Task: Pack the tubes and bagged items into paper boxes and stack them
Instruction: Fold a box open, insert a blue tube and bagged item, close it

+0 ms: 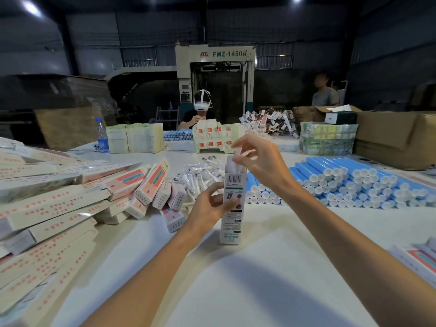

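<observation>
At the centre of a white tabletop (236, 279), a tall, narrow white paper box (231, 224) printed with a barcode and dark text is held upright. Its lower end seems to rest on the surface and its top end is open. The box is gripped around its middle by the left hand (208, 207), whose fingers (233, 203) are curled over the printed front.

Directly above the open top, a small clear plastic bagged item (236, 159) is pinched between the thumb and fingers (237, 143) of the right hand (258, 159). Its lower part is seen inside the mouth of the box.

Just behind the box, a loose heap of clear bagged pieces (203, 173) is spread out. To the right, light blue tubes with white caps (342, 182) are stacked on their sides in rows. To the left, long white and pink paper boxes (59, 197) are piled in a sprawling heap.

Further back, stacks of flat pale cartons (134, 138) and a clear water bottle with a blue label (102, 135) are seen. A large brown cardboard carton (396, 138) is placed at the far right. Across the tabletop, a person in a white headset (201, 107) is seated.
</observation>
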`<state>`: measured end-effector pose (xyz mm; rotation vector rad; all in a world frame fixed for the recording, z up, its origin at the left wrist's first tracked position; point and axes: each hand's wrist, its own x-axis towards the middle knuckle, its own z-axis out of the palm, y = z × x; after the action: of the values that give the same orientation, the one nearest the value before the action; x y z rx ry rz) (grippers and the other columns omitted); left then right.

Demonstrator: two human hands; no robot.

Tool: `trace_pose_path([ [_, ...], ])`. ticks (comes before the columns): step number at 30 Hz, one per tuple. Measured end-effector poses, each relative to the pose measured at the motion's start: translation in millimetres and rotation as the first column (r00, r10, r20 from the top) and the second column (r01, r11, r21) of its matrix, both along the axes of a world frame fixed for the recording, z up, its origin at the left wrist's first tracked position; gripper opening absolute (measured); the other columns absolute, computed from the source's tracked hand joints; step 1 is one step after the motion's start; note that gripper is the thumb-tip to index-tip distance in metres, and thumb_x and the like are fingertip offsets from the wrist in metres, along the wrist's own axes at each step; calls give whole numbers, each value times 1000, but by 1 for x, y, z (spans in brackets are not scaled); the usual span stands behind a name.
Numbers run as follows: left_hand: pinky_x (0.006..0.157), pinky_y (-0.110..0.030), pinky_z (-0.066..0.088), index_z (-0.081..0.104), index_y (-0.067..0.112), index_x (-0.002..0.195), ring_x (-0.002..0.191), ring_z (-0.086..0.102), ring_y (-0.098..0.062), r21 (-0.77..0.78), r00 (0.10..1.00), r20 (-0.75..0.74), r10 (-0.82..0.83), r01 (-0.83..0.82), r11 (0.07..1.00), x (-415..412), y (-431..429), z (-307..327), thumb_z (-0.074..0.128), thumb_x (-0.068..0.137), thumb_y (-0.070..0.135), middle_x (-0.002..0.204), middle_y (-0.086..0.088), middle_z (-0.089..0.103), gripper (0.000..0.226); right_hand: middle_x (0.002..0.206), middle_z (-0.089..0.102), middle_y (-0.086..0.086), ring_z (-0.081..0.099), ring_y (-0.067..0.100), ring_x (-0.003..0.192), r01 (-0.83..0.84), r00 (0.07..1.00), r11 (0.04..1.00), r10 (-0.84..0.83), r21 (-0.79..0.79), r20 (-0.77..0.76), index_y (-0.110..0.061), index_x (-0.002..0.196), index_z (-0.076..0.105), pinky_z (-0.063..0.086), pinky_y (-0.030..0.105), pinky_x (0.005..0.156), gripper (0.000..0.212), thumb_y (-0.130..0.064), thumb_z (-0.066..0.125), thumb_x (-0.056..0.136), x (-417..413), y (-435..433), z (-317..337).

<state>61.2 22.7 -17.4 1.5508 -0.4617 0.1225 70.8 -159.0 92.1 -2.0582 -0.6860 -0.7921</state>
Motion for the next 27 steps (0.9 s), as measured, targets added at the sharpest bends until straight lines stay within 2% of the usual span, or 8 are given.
trace_pose_path([
  [6, 89, -35, 57, 62, 28, 130, 108, 78, -17, 9, 1000, -8, 6, -6, 1000, 0, 0, 0, 85, 88, 40, 115, 1, 81, 49, 129, 62, -3, 46, 14, 124, 44, 997, 992, -36, -122, 67, -13, 100, 77, 40, 27, 99, 10, -22, 74, 97, 0, -6, -26],
  [10, 89, -33, 56, 60, 28, 131, 109, 77, -16, 16, 1000, -11, 12, -12, 1000, 1, -1, -1, 83, 90, 39, 116, 2, 81, 48, 153, 48, -6, 36, 11, 141, 10, 1000, 982, -10, -191, -2, -15, 114, 78, 36, 31, 114, 28, -33, 58, 106, -4, -14, -46],
  [13, 97, -40, 57, 62, 32, 128, 113, 75, -12, 23, 999, 0, 44, -44, 999, 2, 0, -2, 84, 90, 39, 119, 7, 80, 44, 149, 45, -6, 45, 7, 137, -35, 999, 997, 35, 65, 5, -24, 135, 65, 44, 28, 112, 29, -28, 58, 107, -8, -17, -60],
  [16, 106, -47, 55, 67, 33, 129, 121, 69, -9, 46, 996, 38, 75, -77, 996, 3, 1, -3, 84, 91, 39, 125, 13, 76, 42, 136, 57, -10, 61, 2, 119, -50, 985, 964, 90, 261, -145, -31, 142, 50, 56, 36, 99, 39, -32, 62, 105, -11, -18, -72],
  [18, 106, -46, 56, 67, 31, 131, 122, 69, -9, 34, 998, 33, 58, -59, 998, 2, 0, -2, 83, 90, 39, 125, 10, 76, 45, 129, 65, -13, 66, 7, 115, -134, 959, 951, 194, 278, -205, -36, 145, 45, 57, 29, 94, 48, -31, 67, 103, -15, -13, -85],
  [21, 99, -39, 60, 64, 33, 131, 120, 71, -12, 4, 997, 54, 56, -57, 998, 1, -2, -3, 85, 87, 41, 123, 7, 77, 49, 127, 68, -8, 68, 15, 114, -178, 964, 943, 225, 282, -145, -33, 147, 47, 56, 26, 93, 53, -20, 70, 101, -18, -4, -99],
  [24, 88, -32, 62, 45, 42, 139, 114, 76, -22, -69, 997, 71, 8, -3, 998, -2, -4, -3, 87, 90, 32, 124, -2, 78, 65, 126, 69, -2, 68, 18, 114, -210, 951, 922, 270, 326, -150, -36, 145, 52, 57, 31, 96, 51, -19, 71, 101, -17, -5, -97],
  [27, 92, -32, 62, 28, 50, 155, 122, 72, -22, -14, 986, 169, 4, -2, 1000, -4, -6, -2, 85, 93, 33, 126, -5, 77, 86, 125, 69, 0, 68, 23, 114, -244, 932, 913, 314, 328, -179, -36, 143, 55, 57, 35, 98, 48, -19, 70, 101, -17, -12, -95],
])
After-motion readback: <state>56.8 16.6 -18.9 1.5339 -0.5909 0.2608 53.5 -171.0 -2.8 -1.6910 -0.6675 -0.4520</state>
